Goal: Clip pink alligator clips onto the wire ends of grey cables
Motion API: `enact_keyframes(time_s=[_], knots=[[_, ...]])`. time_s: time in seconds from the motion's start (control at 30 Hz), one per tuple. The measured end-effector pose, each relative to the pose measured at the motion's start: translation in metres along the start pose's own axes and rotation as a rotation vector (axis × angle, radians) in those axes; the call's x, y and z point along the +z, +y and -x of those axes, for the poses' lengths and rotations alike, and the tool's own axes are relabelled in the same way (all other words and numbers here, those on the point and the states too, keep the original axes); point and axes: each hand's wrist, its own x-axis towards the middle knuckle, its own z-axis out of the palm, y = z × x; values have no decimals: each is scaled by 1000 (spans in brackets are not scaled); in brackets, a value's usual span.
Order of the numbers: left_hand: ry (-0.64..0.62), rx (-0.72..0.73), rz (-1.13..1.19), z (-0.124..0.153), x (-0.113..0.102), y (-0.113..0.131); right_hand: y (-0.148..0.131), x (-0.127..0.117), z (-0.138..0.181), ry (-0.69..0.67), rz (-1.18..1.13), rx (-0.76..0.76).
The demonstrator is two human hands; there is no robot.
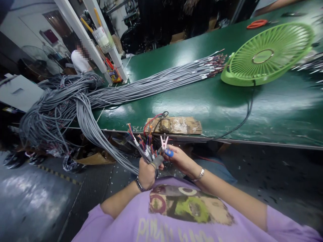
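My left hand [145,173] is closed in a fist round a bunch of grey cables [106,143], their stripped ends with coloured wires [141,143] fanning up above my fingers. My right hand [180,158] is closed on a small pair of cutters [165,145] with blue and pink handles, its jaws pointing up right beside the wire ends. Both hands sit close together in front of my chest, just below the front edge of the green table [191,101].
A long bundle of grey cables [161,80] lies across the table and spills off its left end in a big tangle [55,111]. A green fan grille [267,53] with a black cord stands at the right. A worn cardboard piece [176,125] lies at the table edge. Orange scissors [256,24] lie far back. A person sits far left.
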Motion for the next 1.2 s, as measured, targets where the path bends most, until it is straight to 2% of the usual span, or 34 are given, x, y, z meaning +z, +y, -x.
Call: enact_keyframes(time_s=[0.2,0.37,0.53,0.77,1.03,1.2], knots=[[-21,-33,-11,2,-2,-1,-4,6,9,-117,-80,50],[7,12,0,1,-6,-9,-4,10,9,-34,-103,94],[15,98,-18,0,-13,-16,-3,9,7,123,-72,114],[-13,123,35,2,-14,-10,-1,9,5,158,-78,176],[-54,112,-62,-1,-18,-12,-3,7,7,199,111,44],[-79,70,-40,0,-16,-5,-11,6,10,146,163,-9]])
